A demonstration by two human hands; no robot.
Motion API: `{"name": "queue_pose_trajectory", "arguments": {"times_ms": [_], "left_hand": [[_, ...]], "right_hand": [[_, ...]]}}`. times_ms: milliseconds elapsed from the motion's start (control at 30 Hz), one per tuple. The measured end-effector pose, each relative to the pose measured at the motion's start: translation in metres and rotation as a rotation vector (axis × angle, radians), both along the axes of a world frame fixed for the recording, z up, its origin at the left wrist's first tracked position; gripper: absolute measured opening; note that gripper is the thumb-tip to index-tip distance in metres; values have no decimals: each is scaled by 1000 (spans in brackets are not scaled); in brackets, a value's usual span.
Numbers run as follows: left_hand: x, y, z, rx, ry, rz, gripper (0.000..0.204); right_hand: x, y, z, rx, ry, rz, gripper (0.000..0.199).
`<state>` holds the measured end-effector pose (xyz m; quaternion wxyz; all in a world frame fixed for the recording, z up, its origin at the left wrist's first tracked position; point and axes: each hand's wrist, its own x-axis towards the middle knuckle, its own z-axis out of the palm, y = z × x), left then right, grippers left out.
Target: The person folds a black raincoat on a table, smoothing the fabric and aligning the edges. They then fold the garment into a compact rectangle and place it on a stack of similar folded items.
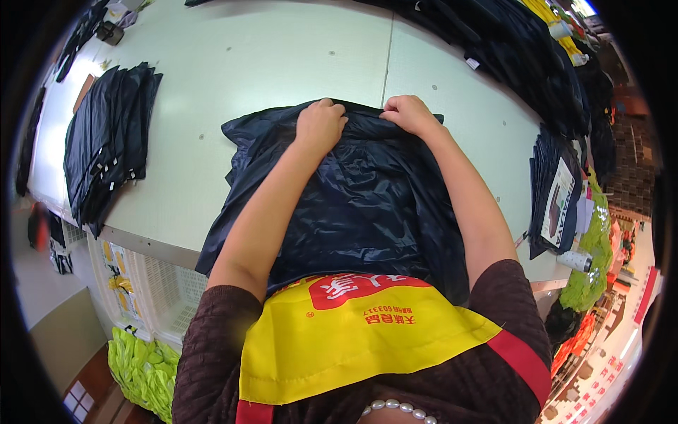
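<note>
The one camera sat on my head, left of its twin, and looked steeply down over my chest and apron (353,339) onto the table (247,63) in front of me. It was close: my forearms rose from the lower edge, and the wide lens bent the table's edges toward the dark rim.

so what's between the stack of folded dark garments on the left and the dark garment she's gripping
Only bare pale green tabletop separates the folded stack from the navy garment, in the head view.
</note>
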<state>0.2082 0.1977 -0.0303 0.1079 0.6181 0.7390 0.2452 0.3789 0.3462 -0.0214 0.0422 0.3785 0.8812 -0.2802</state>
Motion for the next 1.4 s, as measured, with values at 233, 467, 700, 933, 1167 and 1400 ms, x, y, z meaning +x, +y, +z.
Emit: {"name": "queue_pose_trajectory", "arguments": {"times_ms": [233, 467, 700, 933, 1167, 1400], "left_hand": [[50, 23, -4, 244, -288, -216, 19], [58, 27, -5, 65, -213, -14, 23], [52, 39, -3, -134, -88, 1, 20], [58, 20, 0, 190, 104, -311, 32], [68, 14, -4, 538, -21, -144, 21], [91, 28, 3, 171, -86, 83, 20]], "right_hand": [[7, 9, -10, -106, 110, -41, 20], [20, 22, -10, -404, 138, -43, 23], [-1, 4, 51, -11, 26, 190, 19], [32, 3, 17, -174, 208, -1, 27], [77, -11, 15, 287, 316, 236, 25], [71, -24, 7, 388, 353, 204, 10]]}}
